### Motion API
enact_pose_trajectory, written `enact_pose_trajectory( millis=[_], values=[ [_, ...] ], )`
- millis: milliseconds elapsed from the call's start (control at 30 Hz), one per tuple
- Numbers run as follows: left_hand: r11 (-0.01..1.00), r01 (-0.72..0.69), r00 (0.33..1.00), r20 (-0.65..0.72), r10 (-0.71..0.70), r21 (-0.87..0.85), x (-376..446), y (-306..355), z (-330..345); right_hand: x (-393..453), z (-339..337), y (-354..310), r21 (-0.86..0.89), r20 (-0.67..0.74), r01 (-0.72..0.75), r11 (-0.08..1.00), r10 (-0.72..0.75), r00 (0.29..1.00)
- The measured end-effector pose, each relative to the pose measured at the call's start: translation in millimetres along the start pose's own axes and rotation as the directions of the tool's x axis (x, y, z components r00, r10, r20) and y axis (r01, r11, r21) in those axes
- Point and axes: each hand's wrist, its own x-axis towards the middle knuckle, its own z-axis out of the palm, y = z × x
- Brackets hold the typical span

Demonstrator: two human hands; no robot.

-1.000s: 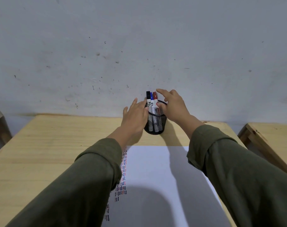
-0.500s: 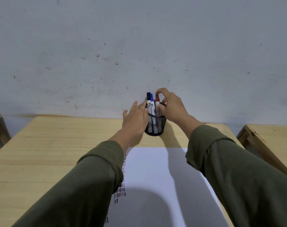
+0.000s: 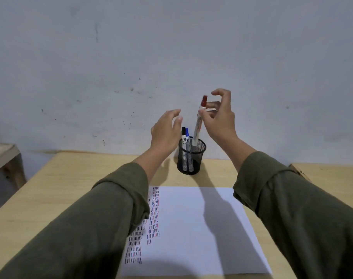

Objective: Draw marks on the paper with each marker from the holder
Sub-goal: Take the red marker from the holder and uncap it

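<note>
1. We see the right hand (image 3: 219, 119) raised above the holder (image 3: 191, 158), pinching the red marker (image 3: 198, 125) near its cap between thumb and fingers; index finger curled up free.
2. Red marker is tilted slightly, cap up, lower end at the holder's rim level. We cannot tell if the tip is fully out of the holder.
3. The left hand (image 3: 166, 130) hovers just left of the holder, fingers spread and loosely curved, gripping nothing, not touching the holder.
4. Holder is a black mesh cup standing upright on the worktop (image 3: 50, 190), near the far edge, just beyond the paper (image 3: 191, 228).
5. Inside the holder we see the black marker (image 3: 183, 141) and the blue marker (image 3: 187, 143), both caps up, leaning against the left side.
6. Paper lies flat on the worktop in front of the person, between the two arms. Its left part carries columns of short strokes (image 3: 153, 222) in black, blue and red; the left sleeve (image 3: 95, 228) covers some of them.
7. Rest of the paper is blank, with arm shadows across it.
8. Both sleeves are dark olive green. Grey scuffed wall (image 3: 171, 47) behind the worktop.
</note>
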Motion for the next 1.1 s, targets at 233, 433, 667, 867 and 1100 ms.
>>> enact_pose_trajectory(
  millis=[233,433,667,867,1100],
  values=[
    [0.942,0.034,0.999,0.048,-0.019,-0.334,-25.4,53.8,-38.0,-47.9,-11.7,-45.2,0.027,0.220,-0.020,0.999,0.014,0.976],
    [0.893,0.138,0.986,-0.028,-0.166,-0.428,-58.1,61.4,-61.4,-85.0,-31.9,-77.9,0.040,0.375,-0.094,0.995,0.072,0.924],
    [0.753,0.328,0.866,-0.138,-0.481,-0.570,-89.6,64.4,-88.0,-109.5,-55.6,-104.2,0.263,0.454,-0.224,0.939,0.085,0.887],
    [0.712,0.327,0.881,-0.072,-0.467,-0.622,-106.0,79.2,-92.5,-116.8,-42.7,-115.1,0.453,0.378,-0.252,0.855,0.072,0.923],
    [0.585,0.249,0.963,0.135,-0.232,-0.772,-108.3,84.0,-93.1,-119.0,-27.5,-119.2,0.635,0.350,-0.328,0.700,0.118,0.929]
  ],
)
